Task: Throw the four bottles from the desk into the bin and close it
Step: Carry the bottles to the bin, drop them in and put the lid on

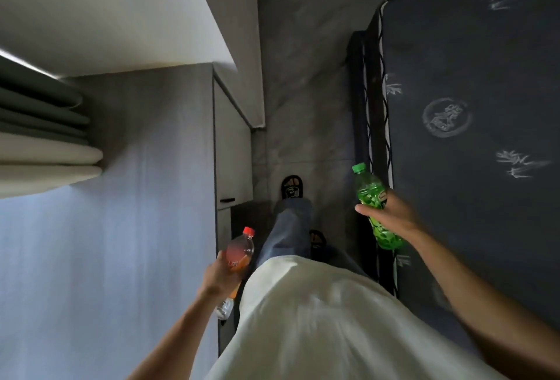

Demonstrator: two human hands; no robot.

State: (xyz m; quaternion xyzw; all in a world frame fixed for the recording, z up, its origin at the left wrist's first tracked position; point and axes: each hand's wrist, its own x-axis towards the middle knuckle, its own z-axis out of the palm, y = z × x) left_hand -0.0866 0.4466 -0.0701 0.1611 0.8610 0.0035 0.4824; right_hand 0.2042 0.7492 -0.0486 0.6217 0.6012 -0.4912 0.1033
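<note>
I am partway through, carrying bottles and walking, going by one foot set ahead of the other on the floor. My left hand is wrapped around a red-capped bottle with orange-pink drink in it, cap pointing forward, and something pale and crinkled pokes out below that wrist, possibly a second bottle, though it is too blurred for me to be sure. My right hand is closed around the middle of a green bottle with a green cap, held tilted over the gap between the floor and the edge of the bed. So two bottles for certain, maybe three, are off the desk and in my grip. The grey surface on my left runs beside me with its edge just by the red-capped bottle; the part I can see shows no bottles, but much of it is out of view. The bin is nowhere in sight, so nothing has been thrown away that I can tell, and the lid is still to close. I judge the dropping, any fetching of remaining bottles, and the closing are all left.
</note>
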